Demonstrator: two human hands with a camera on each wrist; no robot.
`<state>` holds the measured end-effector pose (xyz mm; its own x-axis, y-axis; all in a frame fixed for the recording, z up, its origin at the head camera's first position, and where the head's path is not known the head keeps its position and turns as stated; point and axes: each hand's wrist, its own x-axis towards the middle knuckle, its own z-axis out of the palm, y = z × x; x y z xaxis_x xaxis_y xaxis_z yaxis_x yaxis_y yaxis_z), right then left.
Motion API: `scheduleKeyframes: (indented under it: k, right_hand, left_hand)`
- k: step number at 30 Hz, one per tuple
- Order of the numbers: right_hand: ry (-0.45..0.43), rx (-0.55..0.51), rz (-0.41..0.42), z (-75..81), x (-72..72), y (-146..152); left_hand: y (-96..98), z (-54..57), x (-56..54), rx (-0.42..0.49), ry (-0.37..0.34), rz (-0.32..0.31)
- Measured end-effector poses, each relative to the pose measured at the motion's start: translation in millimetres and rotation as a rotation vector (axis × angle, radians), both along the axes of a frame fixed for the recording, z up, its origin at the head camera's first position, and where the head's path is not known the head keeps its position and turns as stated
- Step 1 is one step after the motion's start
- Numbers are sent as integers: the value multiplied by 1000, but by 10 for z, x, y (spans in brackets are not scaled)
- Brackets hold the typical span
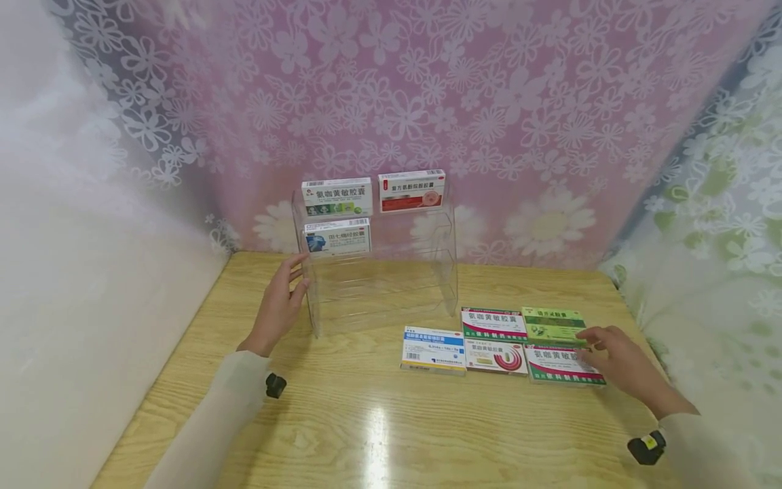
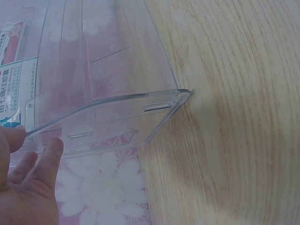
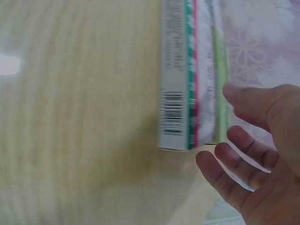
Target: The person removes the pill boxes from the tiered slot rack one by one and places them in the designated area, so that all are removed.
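A clear plastic tiered rack (image 1: 379,292) stands upright on the table, holding medicine boxes in its upper tiers. My left hand (image 1: 284,302) is at its left side, fingertips against the side panel's edge (image 2: 84,115). In the left wrist view the fingers are spread, with a gap between them. On the right, my right hand (image 1: 620,360) hovers at the right end of a green medicine box (image 1: 552,322), fingers apart and slightly bent. Below that box lies a white, red and green box (image 1: 565,367), its barcoded side (image 3: 173,112) facing the right wrist camera.
A green-pictured box (image 1: 337,198) and a red-and-white box (image 1: 411,192) sit in the top tier, a blue-pictured box (image 1: 339,238) below. A blue-and-white box (image 1: 432,350), a pink-ringed box (image 1: 496,356) and another red-green box (image 1: 493,324) lie on the wooden table (image 1: 305,421). Floral curtain (image 1: 427,102) hangs behind.
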<state>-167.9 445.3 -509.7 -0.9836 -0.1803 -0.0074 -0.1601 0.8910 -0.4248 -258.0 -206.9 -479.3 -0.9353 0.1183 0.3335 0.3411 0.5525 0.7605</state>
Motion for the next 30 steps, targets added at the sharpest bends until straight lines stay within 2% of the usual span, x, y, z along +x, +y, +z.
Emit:
scheduleKeyframes:
  k: [6,14,17,23,30]
  right_hand:
    - [-4,-11,-31,-83,29,-38]
    - [32,-3,-51,-58,16,-68]
    - [88,-11,-57,-13,-35,-72]
    - [218,-75,2,263,-309,-322]
    - [289,-199,65,638,-720,-998]
  left_hand:
    - [-18,2,9,7,5,-9]
    - [-9,21,28,15,6,-10]
    - [-2,28,19,7,11,-13]
    - [-1,44,26,0,3,0]
    - [-7,32,22,7,0,-4]
